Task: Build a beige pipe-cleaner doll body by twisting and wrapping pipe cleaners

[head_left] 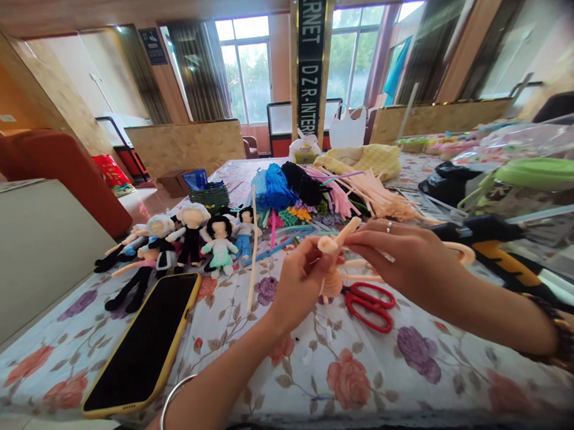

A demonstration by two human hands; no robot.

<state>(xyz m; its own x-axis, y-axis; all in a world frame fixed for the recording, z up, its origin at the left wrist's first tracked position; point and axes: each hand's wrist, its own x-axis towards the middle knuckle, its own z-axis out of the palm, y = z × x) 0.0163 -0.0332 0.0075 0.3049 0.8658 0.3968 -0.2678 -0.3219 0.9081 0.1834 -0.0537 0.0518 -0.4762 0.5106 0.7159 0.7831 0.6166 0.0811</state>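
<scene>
Between my two hands, above the flowered tablecloth (216,355), is a peach doll body of wound pipe cleaners (332,282). My left hand (301,277) pinches it near its top, thumb and fingers closed around it. The fingertips of my right hand (396,249) close on a peach pipe cleaner (348,230) that sticks up beside a round fuzzy end. Long peach strands run off to the right behind my right hand. Red-handled scissors (371,306) lie on the cloth just below the hands; their blades are partly hidden.
Several finished fuzzy dolls (191,234) sit at the left, behind a yellow-cased phone (145,345). Bundles of blue pipe cleaners (277,187), black ones (302,183) and peach ones (385,196) lie at the back. A black-and-yellow glue gun (500,251) and a green-lidded container (540,171) are at the right.
</scene>
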